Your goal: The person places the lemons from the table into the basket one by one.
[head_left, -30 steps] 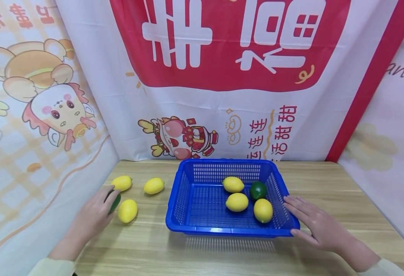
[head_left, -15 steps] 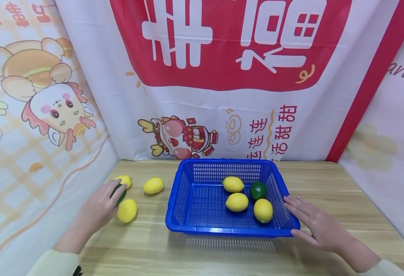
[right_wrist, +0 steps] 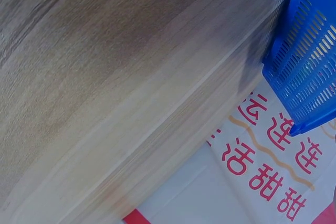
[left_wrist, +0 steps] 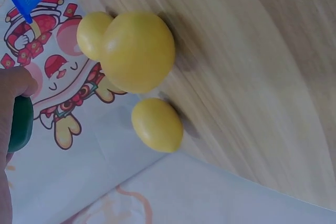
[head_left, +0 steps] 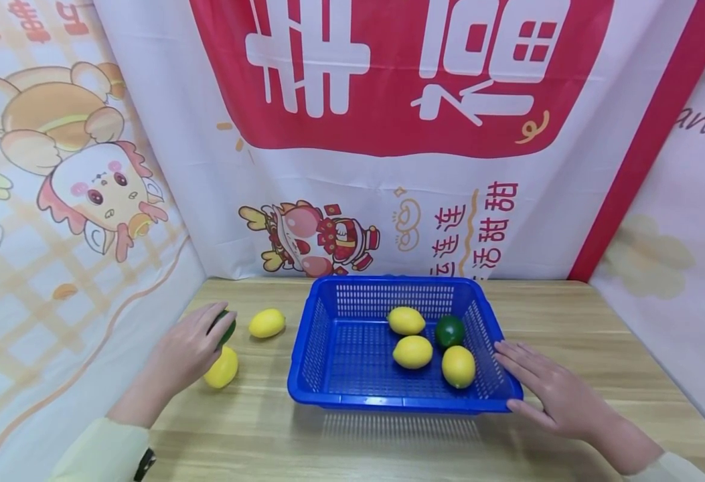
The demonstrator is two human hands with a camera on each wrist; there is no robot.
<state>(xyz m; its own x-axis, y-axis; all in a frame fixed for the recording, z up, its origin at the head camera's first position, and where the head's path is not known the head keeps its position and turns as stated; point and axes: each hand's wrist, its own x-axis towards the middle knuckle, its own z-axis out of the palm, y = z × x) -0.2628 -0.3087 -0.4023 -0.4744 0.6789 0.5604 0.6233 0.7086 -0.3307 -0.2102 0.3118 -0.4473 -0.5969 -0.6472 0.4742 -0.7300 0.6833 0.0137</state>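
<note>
My left hand (head_left: 186, 348) grips a dark green fruit (head_left: 224, 328), raised over the left part of the table; the palm hides much of it. Under and beside this hand lie a yellow lemon (head_left: 222, 368) and another lemon (head_left: 266, 323). A third lemon (left_wrist: 157, 124) shows in the left wrist view, covered by the hand in the head view. With fingers extended, my right hand (head_left: 560, 395) rests against the right rim of a blue basket (head_left: 400, 402). Inside the basket are a dark green fruit (head_left: 450, 332) and three lemons, one of them a lemon (head_left: 458, 367) near the front right.
The wooden table (head_left: 256, 435) meets a printed cloth (head_left: 388, 174) hanging behind the basket. Cloth side walls (head_left: 81, 321) close off the left and right.
My left hand has moved right and a little up with the dark green fruit, now covering the back-left lemon in the head view. The right hand and basket have stayed put.
</note>
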